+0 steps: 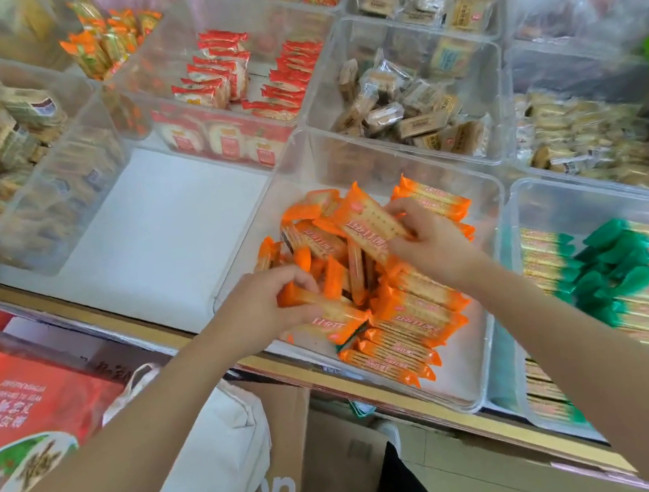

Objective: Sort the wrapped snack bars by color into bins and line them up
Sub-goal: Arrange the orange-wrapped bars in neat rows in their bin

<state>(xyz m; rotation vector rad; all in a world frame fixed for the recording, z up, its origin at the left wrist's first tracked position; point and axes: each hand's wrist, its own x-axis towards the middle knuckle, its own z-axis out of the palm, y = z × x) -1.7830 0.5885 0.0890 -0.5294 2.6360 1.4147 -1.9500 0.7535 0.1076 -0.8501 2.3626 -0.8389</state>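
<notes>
Orange bars (367, 281) half-lined in clear bin (490, 192). Left hand (265, 311) grips 1 bar (327, 314); right hand (429, 241) pinches another (371, 225). Next: lay both onto front row (399, 345).

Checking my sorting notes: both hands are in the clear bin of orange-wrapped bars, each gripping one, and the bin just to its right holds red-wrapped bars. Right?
Not quite. The head view shows the bin to the right holds green-wrapped bars, not red. The rest stands: left hand and right hand each grip an orange-wrapped bar in the clear bin.
</notes>
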